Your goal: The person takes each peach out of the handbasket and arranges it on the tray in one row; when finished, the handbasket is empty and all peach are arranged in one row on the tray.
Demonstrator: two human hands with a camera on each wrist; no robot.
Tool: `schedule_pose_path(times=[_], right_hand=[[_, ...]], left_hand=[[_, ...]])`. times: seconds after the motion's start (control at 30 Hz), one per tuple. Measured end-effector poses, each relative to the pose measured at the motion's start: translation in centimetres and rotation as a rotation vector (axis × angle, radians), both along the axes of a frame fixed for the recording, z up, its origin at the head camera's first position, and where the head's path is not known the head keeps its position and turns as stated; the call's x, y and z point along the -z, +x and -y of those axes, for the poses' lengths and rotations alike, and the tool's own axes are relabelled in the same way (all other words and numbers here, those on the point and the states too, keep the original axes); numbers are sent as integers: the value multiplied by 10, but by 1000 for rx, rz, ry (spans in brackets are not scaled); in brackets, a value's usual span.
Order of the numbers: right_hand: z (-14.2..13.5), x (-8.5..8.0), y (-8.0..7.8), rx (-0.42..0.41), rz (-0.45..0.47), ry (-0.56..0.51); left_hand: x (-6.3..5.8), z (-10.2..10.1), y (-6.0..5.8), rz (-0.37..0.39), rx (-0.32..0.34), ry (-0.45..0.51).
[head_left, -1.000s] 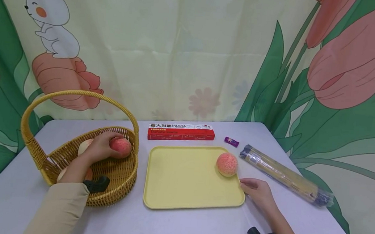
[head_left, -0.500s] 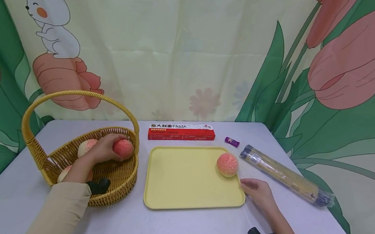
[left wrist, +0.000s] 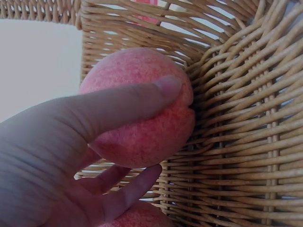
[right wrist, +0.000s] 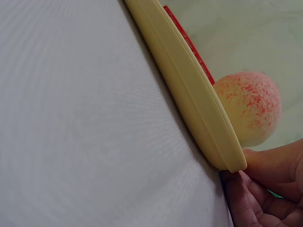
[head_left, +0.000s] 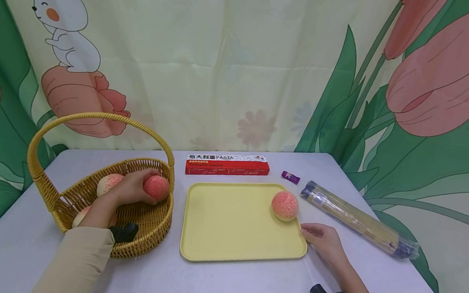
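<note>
In the head view my left hand is inside the wicker basket at the left and grips a deep pink peach near the basket's right wall. The left wrist view has the thumb lying across this peach, with fingers around its lower side. Two paler peaches also lie in the basket, one behind my wrist and one partly hidden by my forearm. My right hand pinches the right edge of the yellow tray, its thumb at the rim. A speckled peach sits on the tray's right side.
Behind the tray lies a red and white pasta box. A small purple packet is to its right. A long plastic-wrapped bundle of pasta lies slantwise along the table's right side. The basket's tall handle arches above the left arm.
My left hand and the peach it grips have shifted slightly to the right inside the basket. The right hand and the tray stay in place.
</note>
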State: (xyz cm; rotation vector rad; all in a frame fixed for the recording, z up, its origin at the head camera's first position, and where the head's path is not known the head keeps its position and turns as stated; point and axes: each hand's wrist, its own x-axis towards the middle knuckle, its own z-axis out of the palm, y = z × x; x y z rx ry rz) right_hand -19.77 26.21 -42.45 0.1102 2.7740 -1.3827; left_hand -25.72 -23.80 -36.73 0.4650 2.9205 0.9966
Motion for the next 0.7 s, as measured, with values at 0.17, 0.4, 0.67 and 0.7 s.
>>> schedule_pose_path(times=[0.17,0.4,0.67,0.7], right_hand=[[1,-2,0,16,11,7],[1,0,-1,19,19,5],[0,3,0,25,20,-4],[0,3,-1,25,17,-5]], left_hand=[[-2,3,1,-45,8,3],[-16,6,10,-78,-42,93],[-27,8,17,-64,-55,160],[-28,8,18,-65,-55,155]])
